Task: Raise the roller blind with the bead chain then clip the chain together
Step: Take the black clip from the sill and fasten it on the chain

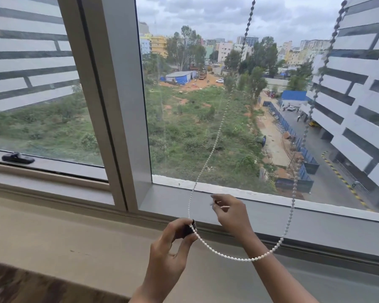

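A white bead chain [214, 141] hangs in a long loop in front of the window; its two strands run up out of the top of the view and its bottom curve sags past my right wrist. My left hand [173, 248] pinches a small black clip [189, 229] against the left strand, low above the sill. My right hand [230, 212] hovers just above and to the right of it, fingertips pinched on something small that I cannot make out. The roller blind is out of view.
The grey window frame's post [118, 95] stands to the left of the chain. A black window handle [18, 158] lies on the left pane's lower frame. A beige sill [74, 232] runs below. Outside lie buildings and green ground.
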A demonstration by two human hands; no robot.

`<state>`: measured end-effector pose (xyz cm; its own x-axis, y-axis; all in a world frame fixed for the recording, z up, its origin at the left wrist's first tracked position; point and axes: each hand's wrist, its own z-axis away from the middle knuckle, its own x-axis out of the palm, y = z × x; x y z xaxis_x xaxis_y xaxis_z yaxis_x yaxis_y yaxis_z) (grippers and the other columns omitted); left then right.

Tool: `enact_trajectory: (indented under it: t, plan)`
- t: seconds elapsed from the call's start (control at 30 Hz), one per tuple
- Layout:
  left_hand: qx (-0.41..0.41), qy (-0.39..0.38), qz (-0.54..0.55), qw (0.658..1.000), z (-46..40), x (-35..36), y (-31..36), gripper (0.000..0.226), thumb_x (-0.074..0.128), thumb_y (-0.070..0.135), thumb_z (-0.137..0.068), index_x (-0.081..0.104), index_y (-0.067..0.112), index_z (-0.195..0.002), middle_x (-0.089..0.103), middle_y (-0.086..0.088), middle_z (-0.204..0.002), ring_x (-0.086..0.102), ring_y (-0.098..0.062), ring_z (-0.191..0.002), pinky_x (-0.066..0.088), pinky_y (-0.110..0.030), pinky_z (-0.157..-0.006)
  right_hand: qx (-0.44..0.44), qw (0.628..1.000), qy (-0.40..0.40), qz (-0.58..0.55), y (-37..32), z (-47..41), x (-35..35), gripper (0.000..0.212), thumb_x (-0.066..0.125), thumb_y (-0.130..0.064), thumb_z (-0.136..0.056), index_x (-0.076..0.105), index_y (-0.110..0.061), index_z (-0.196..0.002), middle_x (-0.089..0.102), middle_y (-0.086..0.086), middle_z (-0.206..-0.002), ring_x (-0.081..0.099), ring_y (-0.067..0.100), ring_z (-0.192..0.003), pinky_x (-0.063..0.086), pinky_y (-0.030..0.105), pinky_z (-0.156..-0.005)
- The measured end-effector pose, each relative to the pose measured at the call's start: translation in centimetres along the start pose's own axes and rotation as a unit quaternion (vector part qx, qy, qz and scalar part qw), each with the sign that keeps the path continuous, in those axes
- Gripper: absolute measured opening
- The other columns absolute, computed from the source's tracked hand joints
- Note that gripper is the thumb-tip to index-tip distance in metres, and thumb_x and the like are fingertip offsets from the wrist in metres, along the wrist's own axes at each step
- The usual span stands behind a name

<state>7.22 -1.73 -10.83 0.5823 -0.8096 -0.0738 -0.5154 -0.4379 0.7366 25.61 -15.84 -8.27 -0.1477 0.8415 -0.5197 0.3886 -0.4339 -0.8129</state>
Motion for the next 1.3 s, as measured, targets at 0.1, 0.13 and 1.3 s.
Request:
enact_trajectory:
  t: [0.1,0.13,1.3]
  plan:
    - [-0.004,0.001,0.008,1.000,-0.3,0.3,0.2,0.031,0.078,0.035,-0.101,0.070,0.031,-0.131,0.083,0.001,-0.111,0.084,-0.023,-0.098,0.066,-0.035,-0.091,0.018,0.994,0.007,-0.111,-2.0,2.1,-2.2,0.024,0.083,0.000,-0.091,0.084,-0.013,-0.111,0.086,-0.003,-0.095,0.080,-0.002,-0.087,0.059,0.010,-0.076]
    - [-0.005,0.000,0.010,1.000,-0.3,0.4,0.3,0.031,0.078,0.035,-0.101,0.070,0.031,-0.131,0.082,0.002,-0.111,0.084,-0.023,-0.098,0.066,-0.034,-0.092,0.022,0.989,0.001,-0.146,-2.8,2.8,-2.9,0.023,0.084,0.000,-0.090,0.085,-0.014,-0.108,0.087,-0.003,-0.095,0.082,0.004,-0.090,0.061,0.014,-0.079]
    - [-0.025,-0.038,0.064,0.997,-1.1,2.1,3.1,0.063,0.083,0.008,-0.095,0.055,0.030,-0.147,0.082,0.012,-0.120,0.082,-0.013,-0.106,0.060,-0.020,-0.096,-0.165,0.977,-0.118,-0.069,-10.9,6.9,-8.9,0.030,0.083,0.004,-0.090,0.085,-0.018,-0.110,0.083,-0.006,-0.101,0.080,0.020,-0.098,0.068,0.037,-0.083]
